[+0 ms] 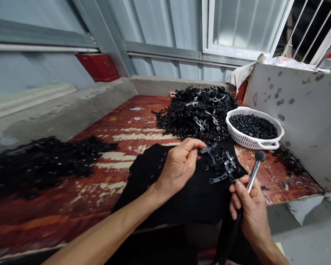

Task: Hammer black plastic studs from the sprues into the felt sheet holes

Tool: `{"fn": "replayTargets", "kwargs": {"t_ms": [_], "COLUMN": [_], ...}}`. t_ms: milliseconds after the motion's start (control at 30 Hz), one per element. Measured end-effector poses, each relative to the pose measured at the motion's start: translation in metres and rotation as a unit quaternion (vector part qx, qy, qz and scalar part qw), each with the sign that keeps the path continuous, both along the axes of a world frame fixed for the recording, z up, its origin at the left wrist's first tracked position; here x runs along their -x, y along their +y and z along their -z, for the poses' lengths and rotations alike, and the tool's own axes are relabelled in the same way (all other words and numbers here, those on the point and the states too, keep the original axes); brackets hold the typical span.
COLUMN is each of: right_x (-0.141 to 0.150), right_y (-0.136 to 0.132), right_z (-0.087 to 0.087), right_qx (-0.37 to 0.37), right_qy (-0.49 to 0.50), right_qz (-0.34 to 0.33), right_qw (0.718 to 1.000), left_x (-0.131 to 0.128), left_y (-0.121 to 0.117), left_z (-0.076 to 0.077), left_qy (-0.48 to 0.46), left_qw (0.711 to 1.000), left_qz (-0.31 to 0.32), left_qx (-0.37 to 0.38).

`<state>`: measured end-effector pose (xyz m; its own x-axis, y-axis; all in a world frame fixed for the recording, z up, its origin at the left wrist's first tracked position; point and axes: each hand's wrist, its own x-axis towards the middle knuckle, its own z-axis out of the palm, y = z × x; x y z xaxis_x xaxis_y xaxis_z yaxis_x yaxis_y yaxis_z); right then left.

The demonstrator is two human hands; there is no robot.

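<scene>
My left hand (179, 165) is closed, thumb and forefinger pinched at the end of a flat dark plastic arm (209, 149). My right hand (249, 206) is wrapped round a hammer (254, 175) with a bright metal shank, a round dark head and a black handle. The fingertips of that hand also touch the lower end of a black jointed linkage (228, 163), which has small shiny pins. Beneath both hands lies a black cloth (193, 200). Small round black parts lie on it beside the linkage.
A big heap of black linkages (198, 110) stands at the back. To its right, a white basket (267, 145) holds small black parts. More black pieces (44, 162) are piled on the left of the worn red table (110, 187). A spotted white panel (295, 106) borders the right side.
</scene>
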<state>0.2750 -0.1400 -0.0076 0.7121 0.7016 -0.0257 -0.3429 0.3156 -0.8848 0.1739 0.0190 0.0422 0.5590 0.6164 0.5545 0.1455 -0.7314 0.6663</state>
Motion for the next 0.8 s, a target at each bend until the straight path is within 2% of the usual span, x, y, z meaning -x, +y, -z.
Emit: {"fn": "replayTargets", "kwargs": {"t_ms": [67,133,200,300,367,433,500,533,600,700,800], "right_x": [0.001,0.002,0.003,0.006,0.007,0.010,0.014,0.017,0.024,0.038,0.049], "right_y": [-0.001,-0.003,-0.005,-0.007,-0.009,-0.012,-0.014,-0.015,-0.015,-0.015,-0.013], "right_z": [0.001,0.004,0.007,0.013,0.017,0.020,0.021,0.022,0.022,0.020,0.016], "right_qx": [0.001,0.007,0.015,0.031,0.041,0.048,0.056,0.062,0.075,0.092,0.101], "right_qy": [-0.003,-0.006,-0.008,-0.010,-0.011,-0.016,-0.025,-0.030,-0.040,-0.052,-0.060], "right_qz": [-0.001,-0.002,-0.002,-0.007,-0.010,-0.009,-0.006,-0.006,-0.013,-0.030,-0.053], "right_qw": [1.000,1.000,1.000,0.999,0.999,0.999,0.998,0.998,0.996,0.994,0.992], "left_x": [-0.013,-0.019,-0.016,-0.006,-0.001,0.000,-0.001,0.000,0.001,0.007,0.017], "left_y": [0.007,0.006,-0.004,-0.025,-0.038,-0.047,-0.051,-0.053,-0.056,-0.060,-0.062], "left_z": [0.008,0.011,0.006,-0.008,-0.016,-0.018,-0.015,-0.012,-0.009,-0.007,-0.010], "left_qy": [0.059,0.118,0.159,0.187,0.197,0.198,0.173,0.153,0.111,0.068,0.058], "left_qw": [0.994,0.981,0.973,0.969,0.975,0.977,0.958,0.947,0.935,0.924,0.906], "left_qz": [0.081,0.119,0.078,-0.047,-0.061,-0.011,0.047,0.064,0.072,0.062,0.064], "left_qx": [-0.037,-0.098,-0.147,-0.153,-0.079,0.072,0.224,0.276,0.330,0.372,0.414]}}
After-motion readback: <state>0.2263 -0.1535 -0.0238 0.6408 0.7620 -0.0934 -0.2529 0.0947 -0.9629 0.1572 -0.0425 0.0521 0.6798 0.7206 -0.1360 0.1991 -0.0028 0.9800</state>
